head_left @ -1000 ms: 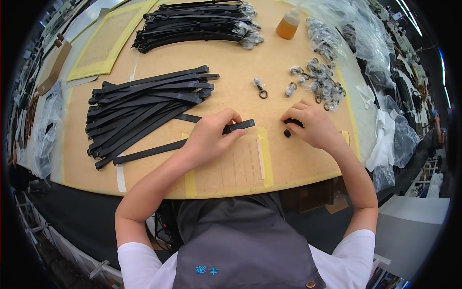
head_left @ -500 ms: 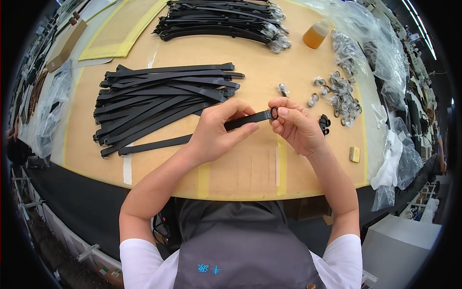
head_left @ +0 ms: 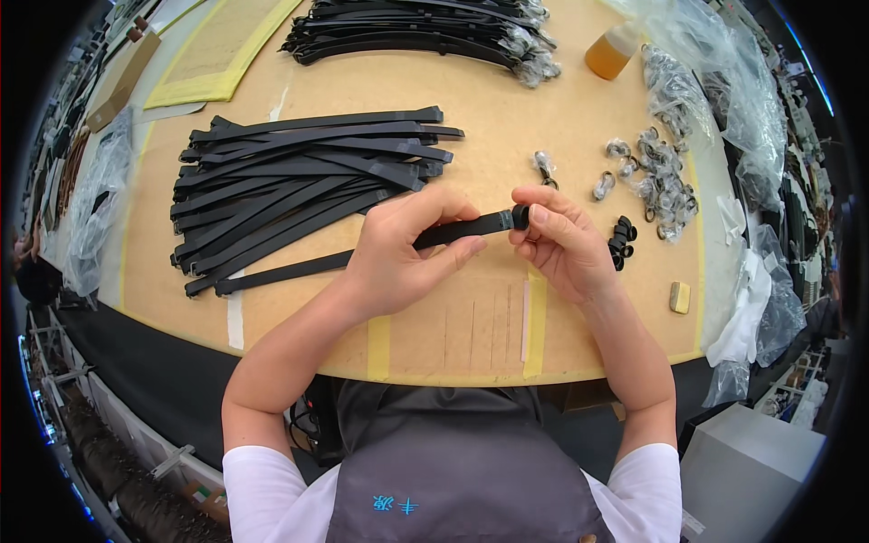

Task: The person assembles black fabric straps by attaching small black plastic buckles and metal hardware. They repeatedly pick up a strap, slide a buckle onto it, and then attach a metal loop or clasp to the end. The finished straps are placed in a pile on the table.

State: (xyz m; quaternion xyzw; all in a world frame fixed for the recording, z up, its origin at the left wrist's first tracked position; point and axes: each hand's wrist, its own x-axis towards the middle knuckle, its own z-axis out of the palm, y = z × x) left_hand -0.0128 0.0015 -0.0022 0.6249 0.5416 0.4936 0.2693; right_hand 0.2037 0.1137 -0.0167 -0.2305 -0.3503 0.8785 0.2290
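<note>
My left hand (head_left: 387,249) grips a black belt strap (head_left: 475,226) between thumb and fingers; its tail runs left across the table. At the strap's right end, my right hand (head_left: 572,242) pinches a small black belt loop (head_left: 520,216). The loop sits against the strap tip; whether it fully encircles it I cannot tell. Several similar straps (head_left: 299,167) lie heaped behind my left hand. Beside my right hand is a small cluster of black loops (head_left: 622,240). Just beyond it lies a plastic-wrapped metal piece (head_left: 543,165).
More wrapped metal pieces (head_left: 661,176) are scattered at the right. A bundle of black belts (head_left: 407,41) lies at the back, near a bottle of amber liquid (head_left: 611,52). A yellowish block (head_left: 679,297) rests near the right edge. Clear plastic bags (head_left: 733,72) line the far right.
The loop, earlier seen as an open ring at the strap tip, is now turned more edge-on there. My grip on the strap stays the same. The whole view has shifted slightly.
</note>
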